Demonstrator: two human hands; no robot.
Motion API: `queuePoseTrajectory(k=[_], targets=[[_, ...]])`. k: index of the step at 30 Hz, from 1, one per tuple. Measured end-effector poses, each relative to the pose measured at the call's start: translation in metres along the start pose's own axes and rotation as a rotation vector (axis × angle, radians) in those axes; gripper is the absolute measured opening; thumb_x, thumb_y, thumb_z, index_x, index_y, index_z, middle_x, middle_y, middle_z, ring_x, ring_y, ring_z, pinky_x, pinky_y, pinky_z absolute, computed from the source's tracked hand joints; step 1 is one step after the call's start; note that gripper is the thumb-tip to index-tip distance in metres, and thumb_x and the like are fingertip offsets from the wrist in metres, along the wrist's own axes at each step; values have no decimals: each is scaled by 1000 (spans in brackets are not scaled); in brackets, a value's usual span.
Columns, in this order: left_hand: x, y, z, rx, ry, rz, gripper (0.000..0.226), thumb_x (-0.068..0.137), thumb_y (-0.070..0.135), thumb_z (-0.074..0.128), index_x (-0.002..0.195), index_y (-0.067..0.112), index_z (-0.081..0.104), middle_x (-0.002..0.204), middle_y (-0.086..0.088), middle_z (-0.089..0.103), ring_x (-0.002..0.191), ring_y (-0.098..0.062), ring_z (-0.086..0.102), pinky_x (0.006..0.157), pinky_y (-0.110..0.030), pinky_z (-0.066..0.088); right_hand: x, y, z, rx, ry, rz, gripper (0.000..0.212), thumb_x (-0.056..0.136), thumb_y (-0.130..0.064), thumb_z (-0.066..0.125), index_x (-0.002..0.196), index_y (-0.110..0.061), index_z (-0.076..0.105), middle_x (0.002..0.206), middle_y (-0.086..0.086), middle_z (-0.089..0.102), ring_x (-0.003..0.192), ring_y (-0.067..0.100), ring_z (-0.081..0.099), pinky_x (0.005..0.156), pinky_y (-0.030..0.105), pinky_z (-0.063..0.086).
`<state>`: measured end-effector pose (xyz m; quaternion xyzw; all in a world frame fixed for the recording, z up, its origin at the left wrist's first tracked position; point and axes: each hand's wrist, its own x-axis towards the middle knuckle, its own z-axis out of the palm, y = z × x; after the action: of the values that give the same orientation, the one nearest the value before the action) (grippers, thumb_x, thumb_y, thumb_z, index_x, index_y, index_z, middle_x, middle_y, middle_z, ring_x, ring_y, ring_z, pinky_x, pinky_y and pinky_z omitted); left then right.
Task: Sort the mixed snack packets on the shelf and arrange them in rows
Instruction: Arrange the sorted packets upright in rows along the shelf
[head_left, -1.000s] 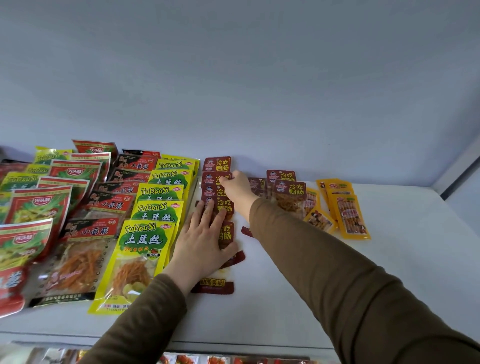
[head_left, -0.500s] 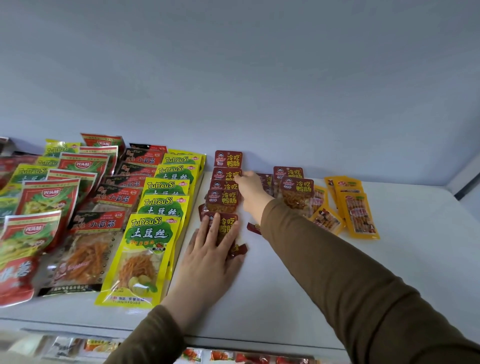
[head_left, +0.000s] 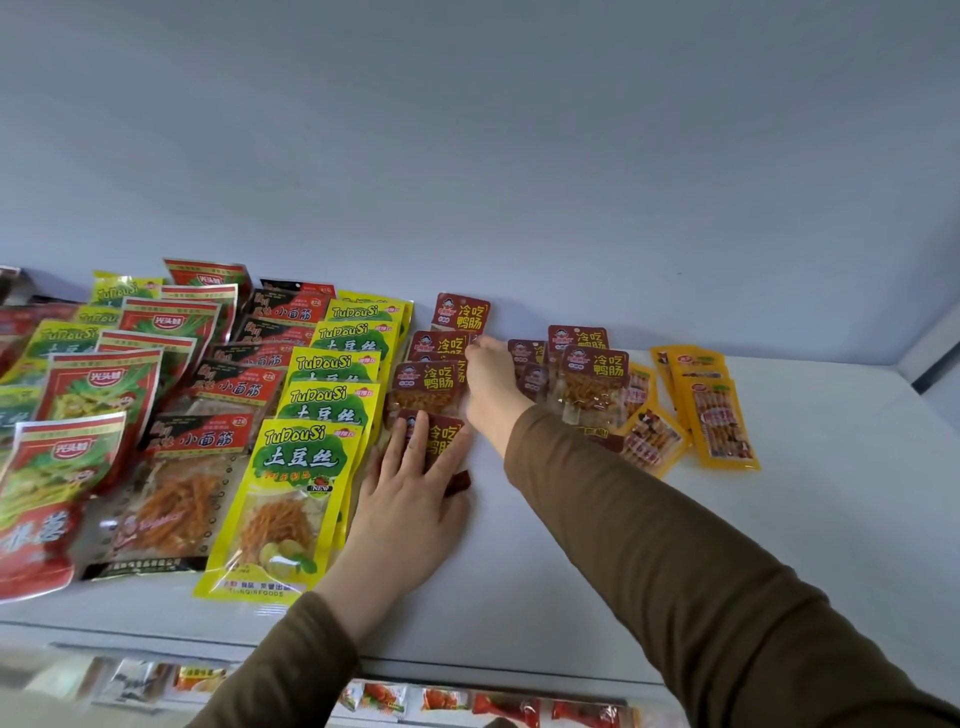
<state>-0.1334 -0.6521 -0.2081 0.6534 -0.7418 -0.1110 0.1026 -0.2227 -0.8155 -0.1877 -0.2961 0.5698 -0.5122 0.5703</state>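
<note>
Lining up the maroon row (head_left: 439, 382)
Left hand (head_left: 410, 493) flat on the front packet; right hand's (head_left: 488, 376) grip unclear; next, nudge packets straight.

yellow-green packets (head_left: 306, 467) | dark-red packets (head_left: 460, 312) | orange packets (head_left: 719, 421) | brown sleeves (head_left: 649, 545)

On the shelf (head_left: 779, 545), take the row of duck-intestine packets (head_left: 441, 358) as the landmark — it runs from the back wall (head_left: 519, 156) toward the front edge. Just left of it lies the row of TuDouSi packets (head_left: 332, 395), overlapping front over back; further left come the gluten packets (head_left: 228, 395), then the pickle packets (head_left: 98, 384). Right of the landmark sits a loose cluster of the same duck-intestine kind (head_left: 592, 374), and beyond that, near the corner, the sausage packets (head_left: 717, 415). The left hand (head_left: 410, 499) lies flat on the landmark row's front packet — the right hand (head_left: 491, 379) touches its right side.
</note>
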Motion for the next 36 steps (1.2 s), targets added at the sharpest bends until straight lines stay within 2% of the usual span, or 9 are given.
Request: queuePoseTrajectory(k=[3, 8, 13, 18, 21, 23, 27, 31, 36], targets=[[-12, -2, -9, -283, 98, -27, 65, 108, 31, 39, 164, 37, 5, 172, -2, -10, 157, -17, -17, 127, -36, -2, -19, -13, -20, 0, -126, 10, 25, 104, -7, 40, 118, 6, 56, 102, 15, 63, 92, 22, 60, 78, 30, 48], [-17, 0, -16, -489, 76, -162, 69, 106, 18, 44, 165, 27, 9, 173, -1, -2, 159, -15, -2, 125, -32, 5, -66, 2, -44, 111, -283, 38, 42, 108, -9, 39, 149, -9, 44, 153, -2, 47, 148, 14, 30, 104, 14, 28], [-11, 3, -15, -452, 21, -204, 72, 106, 18, 42, 165, 24, 2, 173, -4, -6, 159, -18, -7, 125, -34, 1, -94, 34, -40, 132, -341, 36, 50, 107, -16, 44, 156, -23, 37, 158, 0, 44, 147, 17, 38, 124, 45, 27], [-12, -1, -14, -538, 28, -184, 74, 104, 9, 42, 165, 21, 2, 173, -1, -1, 159, -13, -7, 126, -31, -1, -106, 36, -44, 196, -329, 39, 44, 108, -15, 42, 151, -23, 45, 147, 3, 56, 138, 18, 51, 119, 43, 37], [-18, -8, -18, -656, 79, -173, 74, 102, 0, 42, 165, 22, 8, 172, 2, 10, 158, -9, 5, 129, -31, 7, -108, 30, -52, 256, -264, 63, 36, 108, -10, 42, 141, -20, 51, 130, -5, 67, 117, 0, 63, 95, 20, 53], [-25, -13, -21, -703, 119, -154, 75, 103, -1, 41, 165, 29, 11, 169, 10, 19, 153, -2, 16, 126, -27, 18, -109, 27, -58, 248, -212, 82, 37, 107, -9, 45, 143, -14, 50, 146, 0, 55, 134, 7, 52, 110, 26, 44], [-37, -16, -15, -537, 164, -50, 75, 102, 9, 53, 164, 28, 16, 168, 8, 23, 155, -9, 21, 126, -30, 21, -112, 34, -61, 249, -204, 114, 46, 106, -8, 47, 152, -11, 42, 156, 7, 46, 141, 18, 45, 117, 31, 35], [-33, -13, 3, -67, 86, 63, 73, 106, 48, 39, 162, 29, -3, 167, 5, -20, 155, -12, -23, 129, -35, -3, -115, 36, -54, 210, -259, 107, 45, 106, -9, 48, 150, -11, 44, 152, 4, 50, 139, 16, 48, 114, 29, 37], [-28, -16, 10, 2, 74, 10, 69, 106, 52, 31, 165, 30, 4, 172, -1, -13, 155, -15, -24, 129, -36, -3, -100, 31, -50, 113, -290, 23, 31, 108, -16, 46, 136, -27, 54, 126, -12, 54, 121, 3, 45, 101, 19, 33]])
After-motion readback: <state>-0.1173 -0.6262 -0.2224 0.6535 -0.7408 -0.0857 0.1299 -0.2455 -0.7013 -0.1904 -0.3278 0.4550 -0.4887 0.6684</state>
